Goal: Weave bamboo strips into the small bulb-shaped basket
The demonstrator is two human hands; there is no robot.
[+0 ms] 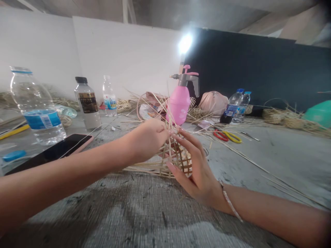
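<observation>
A small openwork basket of pale and brown bamboo strips [179,156] rests on the table in the middle of the view, with loose strip ends sticking up from its top and out to the left. My left hand [151,137] is closed at the basket's upper edge, its fingertips pinching a pale strip; part of the grip is hidden behind the knuckles. On the other side, my right hand [198,165] holds the basket between the thumb, low on the near wall, and fingers reaching to the top edge.
Behind the basket stands a pink spray bottle [178,103]. A phone [51,151], a large water bottle [42,106] and a black-capped bottle [89,106] are at left. Red and yellow scissors [227,136] lie at right, near long loose strips [256,167].
</observation>
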